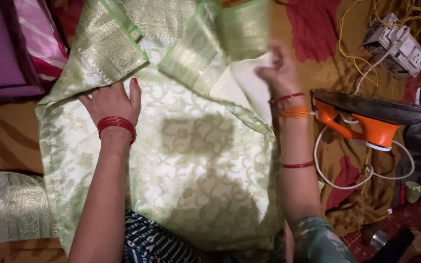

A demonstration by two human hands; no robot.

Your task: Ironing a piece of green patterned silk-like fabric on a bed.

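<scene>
A pale green cloth with a gold flower weave (191, 160) lies spread in front of me. My left hand (113, 102), with red bangles at the wrist, presses flat on its upper left part, fingers apart. My right hand (278, 68) is raised and grips a folded-over part of the same cloth (235, 29), lifting its green and gold border above the rest. A white lining (242, 83) shows under the lifted fold.
An orange and black clothes iron (366, 119) rests on its side at the right, its white cord (347, 182) looping below. A white socket board (400, 44) with yellow wires sits top right. Pink and purple cloth (20, 44) lies top left; a green-gold strip (6, 207) lies lower left.
</scene>
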